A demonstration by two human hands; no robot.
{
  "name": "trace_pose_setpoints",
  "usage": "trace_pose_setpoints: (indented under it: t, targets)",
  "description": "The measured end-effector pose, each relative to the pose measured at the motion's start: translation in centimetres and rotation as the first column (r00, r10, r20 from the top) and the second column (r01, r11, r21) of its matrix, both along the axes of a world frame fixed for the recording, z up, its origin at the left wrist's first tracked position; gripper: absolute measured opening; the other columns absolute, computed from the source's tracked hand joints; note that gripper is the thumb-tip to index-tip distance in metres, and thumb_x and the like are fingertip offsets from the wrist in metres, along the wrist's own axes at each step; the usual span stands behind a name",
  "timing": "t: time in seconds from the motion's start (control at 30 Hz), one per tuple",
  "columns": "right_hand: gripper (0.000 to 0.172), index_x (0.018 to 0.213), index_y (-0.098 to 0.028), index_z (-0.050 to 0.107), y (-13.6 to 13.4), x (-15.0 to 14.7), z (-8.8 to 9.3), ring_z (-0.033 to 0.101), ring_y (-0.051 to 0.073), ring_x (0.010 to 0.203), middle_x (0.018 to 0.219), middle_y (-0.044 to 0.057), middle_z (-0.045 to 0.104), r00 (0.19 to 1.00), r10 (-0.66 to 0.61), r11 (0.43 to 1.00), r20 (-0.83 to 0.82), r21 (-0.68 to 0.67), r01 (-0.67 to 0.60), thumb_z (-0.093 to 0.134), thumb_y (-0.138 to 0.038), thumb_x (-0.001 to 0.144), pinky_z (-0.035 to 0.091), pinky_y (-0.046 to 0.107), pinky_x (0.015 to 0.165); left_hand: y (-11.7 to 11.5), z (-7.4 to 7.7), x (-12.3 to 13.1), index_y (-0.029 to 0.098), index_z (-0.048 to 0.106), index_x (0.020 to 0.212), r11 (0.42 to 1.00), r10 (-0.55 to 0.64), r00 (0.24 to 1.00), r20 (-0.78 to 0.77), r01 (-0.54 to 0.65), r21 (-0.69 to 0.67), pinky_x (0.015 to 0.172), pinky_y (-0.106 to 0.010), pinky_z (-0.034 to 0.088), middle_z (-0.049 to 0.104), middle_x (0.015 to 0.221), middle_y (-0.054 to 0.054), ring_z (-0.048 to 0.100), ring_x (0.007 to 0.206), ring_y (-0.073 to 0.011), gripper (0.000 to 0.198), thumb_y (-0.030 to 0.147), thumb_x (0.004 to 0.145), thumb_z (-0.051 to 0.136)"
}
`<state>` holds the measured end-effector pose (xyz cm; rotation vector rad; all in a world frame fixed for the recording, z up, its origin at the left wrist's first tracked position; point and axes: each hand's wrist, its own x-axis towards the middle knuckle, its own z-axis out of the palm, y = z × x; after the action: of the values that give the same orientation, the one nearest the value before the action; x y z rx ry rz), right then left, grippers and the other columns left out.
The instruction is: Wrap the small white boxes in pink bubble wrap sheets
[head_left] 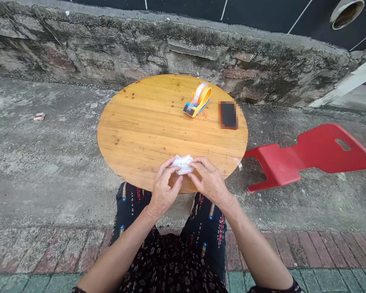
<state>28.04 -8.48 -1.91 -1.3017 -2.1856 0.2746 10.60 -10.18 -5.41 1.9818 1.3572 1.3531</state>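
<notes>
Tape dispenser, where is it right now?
Head view: the yellow tape dispenser lies toward the far right of the round wooden table, just left of the dark phone, beyond the white wad held by the left hand and right hand.

Nothing here can be read. The blue label on the tape dispenser (197, 100), at one o'clock on my table (146, 130), is too small to make out, and the dark flat thing (228, 115) at two o'clock is blurred over. The white wad (183, 164) I hold at six o'clock shows no legible print.
</notes>
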Motion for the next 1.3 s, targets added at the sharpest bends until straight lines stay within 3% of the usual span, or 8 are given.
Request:
trace_pose_setpoints:
  t: [0.23, 0.47, 0.67, 0.97, 1.3]
  targets:
    - [0.015, 0.101, -0.02, 0.065, 0.0, -0.7, -0.1, 0.062, 0.022, 0.096, 0.106, 0.009, 0.061, 0.999, -0.03, 0.997, -0.025, -0.065, 0.029, 0.059, -0.017, 0.087, 0.054, 0.037, 0.083, 0.3, -0.6, -0.1, 0.019, 0.061, 0.106, 1.0, 0.002, 1.0, 0.014, -0.002, 0.02, 0.104, -0.048, 0.047, 0.054, 0.13, -0.01, 0.054, 0.123, -0.0235, 0.018, 0.015, 0.088, 0.058]
    - [0.013, 0.095, -0.022, 0.068, 0.8, -0.5, -1.0, 0.061, 0.014, 0.081, 0.098, 0.005, 0.059, 0.957, -0.007, 0.981, -0.29, -0.188, -0.05, 0.063, -0.017, 0.083, 0.052, 0.031, 0.076, 0.3, -0.6, 0.0, 0.018, 0.063, 0.105, 1.0, -0.01, 0.999, 0.051, 0.008, 0.029, 0.103, -0.047, 0.048, 0.054, 0.132, -0.011, 0.053, 0.124, -0.0238, 0.018, 0.015, 0.088, 0.057]
    - [0.01, 0.088, -0.021, 0.07, 0.7, -0.9, -1.5, 0.061, 0.017, 0.09, 0.093, 0.004, 0.06, 0.929, -0.023, 0.992, -0.369, -0.126, -0.026, 0.061, -0.018, 0.085, 0.051, 0.033, 0.079, 0.3, -0.4, 0.1, 0.018, 0.064, 0.106, 0.999, -0.016, 0.998, 0.058, 0.014, 0.04, 0.104, -0.045, 0.048, 0.054, 0.132, -0.012, 0.053, 0.124, -0.0232, 0.02, 0.012, 0.089, 0.055]
    - [0.013, 0.092, -0.021, 0.064, 0.8, -0.8, -1.2, 0.062, 0.018, 0.093, 0.101, 0.008, 0.06, 0.972, 0.015, 1.0, -0.236, -0.013, -0.019, 0.051, -0.02, 0.092, 0.052, 0.032, 0.08, 0.3, -0.6, -0.1, 0.018, 0.059, 0.107, 1.0, -0.007, 0.999, 0.047, 0.007, -0.002, 0.104, -0.044, 0.047, 0.055, 0.129, -0.011, 0.053, 0.124, -0.0228, 0.021, 0.013, 0.087, 0.057]
    - [0.018, 0.089, -0.019, 0.061, 2.2, -0.5, 1.5, 0.062, 0.016, 0.079, 0.103, 0.008, 0.061, 0.993, 0.071, 0.997, 0.09, 0.035, -0.074, 0.045, -0.023, 0.096, 0.051, 0.029, 0.071, 0.5, -0.2, -0.1, 0.019, 0.058, 0.102, 1.0, 0.015, 0.997, 0.076, -0.016, 0.021, 0.101, -0.045, 0.049, 0.056, 0.125, -0.011, 0.056, 0.119, -0.0233, 0.017, 0.015, 0.085, 0.06]
